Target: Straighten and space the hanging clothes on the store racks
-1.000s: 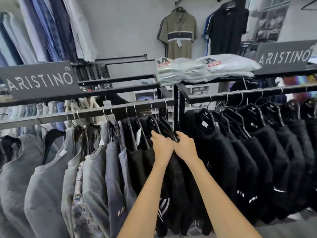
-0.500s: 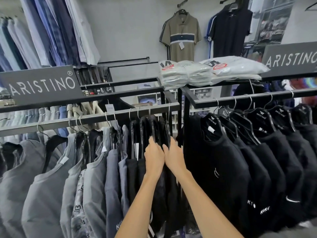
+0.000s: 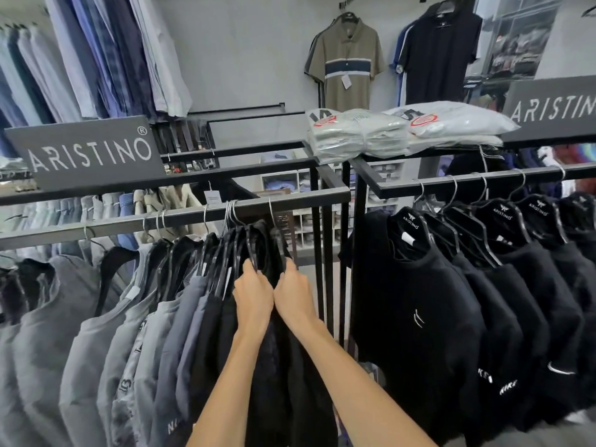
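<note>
Head view: the left hand (image 3: 253, 293) and right hand (image 3: 295, 290), side by side and touching, each curl their fingers into the bunched black tops (image 3: 258, 240). These hang near the right end of the left rail (image 3: 180, 217), beside grey tops (image 3: 96, 350).

At frame centre the black garments (image 3: 258, 250) hung jammed together, no gap between hangers. Right of them the rail (image 3: 300, 201) ran bare to the upright posts (image 3: 358, 188), leaving open room. Left, grey garments (image 3: 96, 343) crowded the bar; right, black sweaters (image 3: 419, 301) filled theirs.
</note>
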